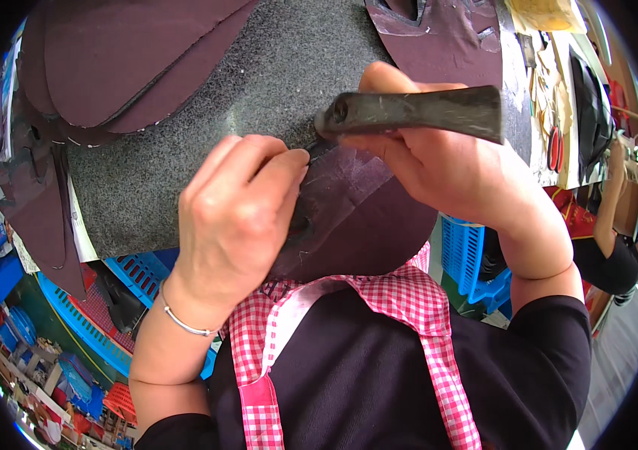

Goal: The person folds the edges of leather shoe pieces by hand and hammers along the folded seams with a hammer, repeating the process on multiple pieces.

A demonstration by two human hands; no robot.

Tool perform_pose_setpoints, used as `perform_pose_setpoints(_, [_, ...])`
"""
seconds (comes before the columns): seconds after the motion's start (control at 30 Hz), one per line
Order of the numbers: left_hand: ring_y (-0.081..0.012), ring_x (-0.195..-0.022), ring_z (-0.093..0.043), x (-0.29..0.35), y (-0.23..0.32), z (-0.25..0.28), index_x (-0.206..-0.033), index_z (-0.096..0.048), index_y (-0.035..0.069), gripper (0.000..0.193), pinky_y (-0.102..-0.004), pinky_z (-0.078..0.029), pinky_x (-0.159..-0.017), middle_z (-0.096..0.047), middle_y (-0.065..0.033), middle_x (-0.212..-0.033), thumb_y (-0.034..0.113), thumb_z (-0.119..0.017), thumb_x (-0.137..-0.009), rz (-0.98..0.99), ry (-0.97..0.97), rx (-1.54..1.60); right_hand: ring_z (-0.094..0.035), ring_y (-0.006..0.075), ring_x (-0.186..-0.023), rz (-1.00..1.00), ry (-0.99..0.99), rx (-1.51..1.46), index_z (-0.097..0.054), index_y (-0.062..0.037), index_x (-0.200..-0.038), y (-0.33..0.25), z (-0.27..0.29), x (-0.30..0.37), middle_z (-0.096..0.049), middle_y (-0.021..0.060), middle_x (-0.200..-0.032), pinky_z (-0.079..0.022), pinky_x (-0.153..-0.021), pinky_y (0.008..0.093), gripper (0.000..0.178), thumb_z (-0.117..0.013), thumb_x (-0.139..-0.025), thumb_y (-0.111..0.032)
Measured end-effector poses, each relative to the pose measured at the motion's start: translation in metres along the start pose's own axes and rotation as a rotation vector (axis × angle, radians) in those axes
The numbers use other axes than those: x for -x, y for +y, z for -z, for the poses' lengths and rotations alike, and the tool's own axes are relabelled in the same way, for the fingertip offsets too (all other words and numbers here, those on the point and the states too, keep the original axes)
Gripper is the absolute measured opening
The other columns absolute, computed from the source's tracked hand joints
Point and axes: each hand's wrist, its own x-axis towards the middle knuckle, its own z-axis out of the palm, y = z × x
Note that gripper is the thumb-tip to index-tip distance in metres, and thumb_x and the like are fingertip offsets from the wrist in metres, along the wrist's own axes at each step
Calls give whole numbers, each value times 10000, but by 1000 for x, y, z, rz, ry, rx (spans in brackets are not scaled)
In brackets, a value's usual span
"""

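Observation:
My right hand (439, 161) is closed round a hammer whose dark, worn metal head (424, 112) covers part of the fingers. Most of its handle is hidden. One end of the head is close over the edge of a dark maroon leather piece (379, 232), which hangs over the table's near edge. On the left side of that piece, my left hand (236, 202) pinches its edge between thumb and fingers. The hammer's end is just to the right of those fingertips. A speckled grey work surface (154, 202) lies under the leather.
Stacked maroon leather pieces (139, 67) lie at the far left, with another cut piece (446, 45) at the far right. Red-handled scissors (555, 150) are on the right. Blue plastic baskets (461, 251) stand below the table. Another person's arm (610, 199) shows at the right rim.

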Motion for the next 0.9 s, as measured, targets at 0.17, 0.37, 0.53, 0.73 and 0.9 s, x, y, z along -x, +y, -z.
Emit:
perform_pose_setpoints(0.17, [-315, -845, -736, 9, -2, -2, -1004, -800, 4, 195, -395, -595, -741, -735, -121, -945, -44, -863, -825, 13, 38, -2, -677, 257, -738, 110, 41, 136, -699, -101, -1086, -13, -5, -3, -591, 54, -885, -489, -607, 399, 152, -781, -1023, -212])
perform_pose_setpoints(0.37, [-309, -824, -731, 14, -1, 6, -1012, -807, 5, 208, -398, -591, -731, -727, -119, -932, -34, -871, -818, 105, 21, 39, -702, 208, -737, 110, -58, 201, -670, -113, -1068, -8, -9, 0, -597, 13, -943, -508, -595, 389, 157, -754, -1042, -243])
perform_pose_setpoints(0.53, [-289, -800, -707, 22, 6, -2, -1022, -804, 3, 218, -402, -594, -708, -698, -101, -923, -11, -862, -813, 24, 78, -99, -709, 274, -715, 90, -6, 11, -650, -70, -1047, -10, -5, -6, -597, 68, -835, -536, -592, 401, 177, -792, -995, -161])
perform_pose_setpoints(0.73, [-294, -835, -720, 24, 10, 1, -1037, -803, -1, 206, -408, -603, -728, -717, -106, -965, -23, -837, -835, 57, 62, -61, -666, 218, -672, 242, -58, 114, -616, -103, -1011, -6, 0, -14, -509, 18, -823, -499, -564, 403, 177, -782, -952, -123])
perform_pose_setpoints(0.9, [-306, -792, -732, 24, 20, 1, -1008, -766, -19, 169, -394, -592, -745, -744, -125, -944, -49, -838, -858, 204, 64, -35, -664, 256, -710, 191, -19, 283, -663, -104, -1014, -25, -5, -7, -549, 48, -837, -517, -632, 397, 119, -773, -993, -144])
